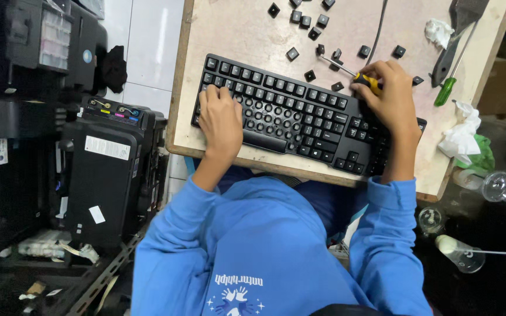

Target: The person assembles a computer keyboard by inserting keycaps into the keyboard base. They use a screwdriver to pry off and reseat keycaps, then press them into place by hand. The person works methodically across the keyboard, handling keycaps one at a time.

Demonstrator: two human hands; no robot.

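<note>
A black keyboard point(300, 111) lies on a pale wooden table point(235, 23), with many keycaps pulled off its middle rows. My left hand point(221, 120) rests flat on the keyboard's left end, fingers on the keys. My right hand point(390, 96) sits at the keyboard's right end and grips a yellow-and-black screwdriver point(365, 81), its metal shaft pointing up-left toward the loose keycaps point(308, 23). Several black keycaps are scattered on the table beyond the keyboard. My blue sleeves fill the lower frame.
A green-handled screwdriver point(446, 90) and a dark tool point(458, 23) lie at the table's right. Crumpled white tissues point(461, 137) sit near the right edge. Black printers point(109, 169) stand left of the table. Clear plastic cups point(461, 254) lie on the floor at right.
</note>
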